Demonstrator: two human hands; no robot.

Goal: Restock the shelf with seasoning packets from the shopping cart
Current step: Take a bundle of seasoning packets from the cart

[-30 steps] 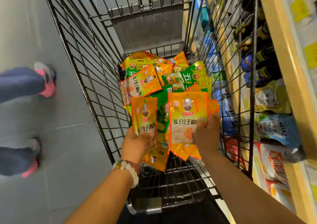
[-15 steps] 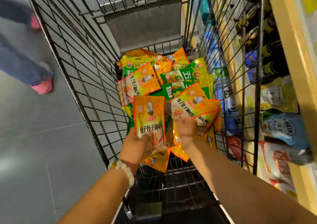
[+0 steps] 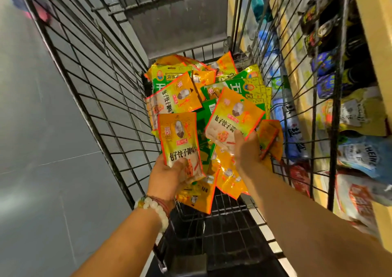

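A black wire shopping cart (image 3: 89, 90) holds a heap of seasoning packets (image 3: 212, 81), orange-yellow ones and green ones. My left hand (image 3: 169, 177) grips the bottom of an upright orange packet (image 3: 178, 138) above the heap. My right hand (image 3: 247, 149) pinches the lower edge of another orange packet (image 3: 233, 117), tilted to the right, with more orange packets lying under and beside it. The shelf (image 3: 375, 49) runs along the right side of the cart.
The shelf rows hold dark bottles (image 3: 326, 68), yellow pouches (image 3: 356, 111), blue pouches (image 3: 364, 155) and red-white packets (image 3: 356, 202), seen through the cart's right wall. Grey tiled floor (image 3: 42, 149) lies left of the cart. A pink shoe blur (image 3: 42, 15) shows at the upper left.
My right hand has lifted one orange packet out of the heap and tilted it up. The left hand keeps its packet. The passer-by on the left has moved away toward the far end.
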